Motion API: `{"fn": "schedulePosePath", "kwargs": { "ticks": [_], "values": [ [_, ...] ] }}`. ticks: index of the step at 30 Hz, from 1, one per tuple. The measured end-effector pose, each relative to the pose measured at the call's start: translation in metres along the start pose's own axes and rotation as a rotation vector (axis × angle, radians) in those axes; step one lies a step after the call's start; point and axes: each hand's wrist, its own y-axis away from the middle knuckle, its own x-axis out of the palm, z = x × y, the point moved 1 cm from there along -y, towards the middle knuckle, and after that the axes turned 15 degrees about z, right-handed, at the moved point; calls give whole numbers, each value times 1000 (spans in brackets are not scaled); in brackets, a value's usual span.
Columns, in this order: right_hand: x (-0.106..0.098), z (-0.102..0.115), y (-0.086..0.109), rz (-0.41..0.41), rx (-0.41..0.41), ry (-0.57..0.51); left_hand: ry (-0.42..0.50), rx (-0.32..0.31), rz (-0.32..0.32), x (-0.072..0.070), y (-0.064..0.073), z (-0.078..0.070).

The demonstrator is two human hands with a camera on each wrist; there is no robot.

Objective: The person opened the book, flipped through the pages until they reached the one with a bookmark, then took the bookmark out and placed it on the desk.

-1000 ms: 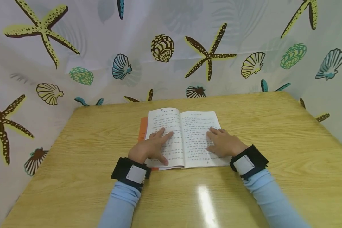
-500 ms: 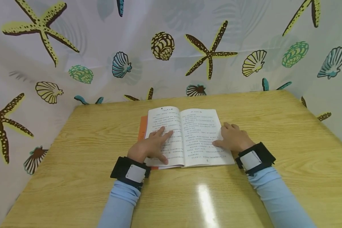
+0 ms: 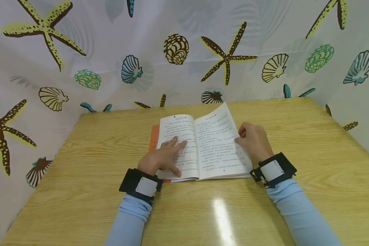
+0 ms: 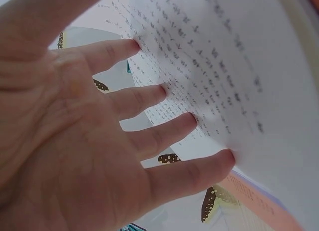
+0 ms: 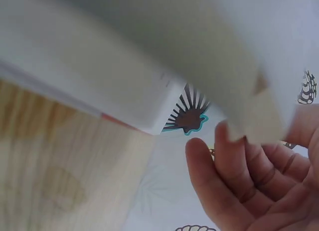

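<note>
An open book (image 3: pixel 184 164) with printed text lies on the table, an orange cover flap (image 3: pixel 154 138) showing at its left side. On the left page rests my left hand (image 3: pixel 163 159), fingers spread; in the left wrist view its fingertips (image 4: pixel 227 158) touch the paper. At the book's right edge, my right hand (image 3: pixel 254 141) pinches the edge of the right-hand page (image 3: pixel 218 136), which is lifted and curved at its far corner. The right wrist view shows the raised page (image 5: pixel 234 81) blurred between thumb and fingers, with more pages (image 5: pixel 99 61) lying flat underneath.
The wooden table (image 3: pixel 95 160) extends around the book on all sides. A white curtain (image 3: pixel 104 44) printed with starfish and shells hangs along the back and sides. Each wrist wears a black strap (image 3: pixel 276 171) with a pale plate.
My right hand has slid from the right page out to its edge, then curled and taken hold of the page, whose far corner has risen. My left hand has stayed in place.
</note>
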Motion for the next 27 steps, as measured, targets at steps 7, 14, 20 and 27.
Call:
{"fn": "schedulePosePath", "kwargs": {
  "ticks": [7,14,20,27],
  "values": [
    [4,-1,-1,-51,-41,221,-2,-2,1,0,-1,1],
    [6,-4,0,-67,-66,359,-1,-8,6,0,-3,2],
    [3,-3,0,-38,-102,356,-3,-10,4,0,-2,1],
    [-2,5,-1,222,-270,-142,1,-11,3,0,-1,0]
  ]
}}
